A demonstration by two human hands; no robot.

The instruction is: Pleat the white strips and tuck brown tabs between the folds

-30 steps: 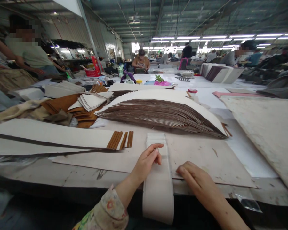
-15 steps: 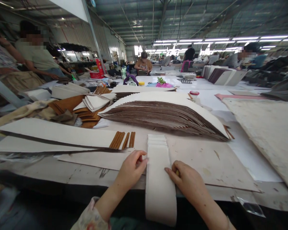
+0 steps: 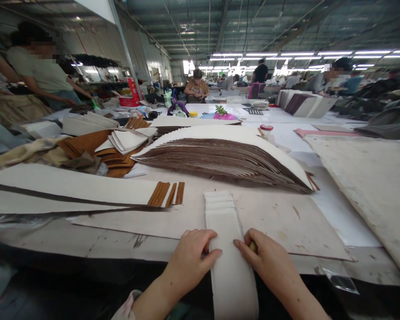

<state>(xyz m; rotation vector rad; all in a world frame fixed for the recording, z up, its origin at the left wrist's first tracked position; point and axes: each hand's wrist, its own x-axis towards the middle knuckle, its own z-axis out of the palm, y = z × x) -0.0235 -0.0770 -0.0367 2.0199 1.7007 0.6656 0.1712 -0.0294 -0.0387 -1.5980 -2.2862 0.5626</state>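
A stack of off-white strips [image 3: 231,262] lies in front of me, its far ends stepped and its near end hanging over the table edge. My left hand [image 3: 193,253] is at its left side, fingers curled, with thumb and forefinger on the edge of the stack. My right hand [image 3: 270,253] is closed around a small yellow object [image 3: 253,246], mostly hidden in the fingers. Its thumb and fingertips touch the stack's right edge. Beyond lies a large fanned pile of white-topped, brown-edged sheets [image 3: 216,155].
Long white strips [image 3: 70,182] with brown pieces [image 3: 159,194] at their ends lie on the left. Brown scraps [image 3: 83,146] are heaped behind them. A board [image 3: 270,222] covers the table under the stack. A large pale sheet [image 3: 363,173] lies right. Several people work farther off.
Both hands and the strips have come slightly nearer and to the right. My left hand has moved further onto the strip stack. The view has shifted a little.
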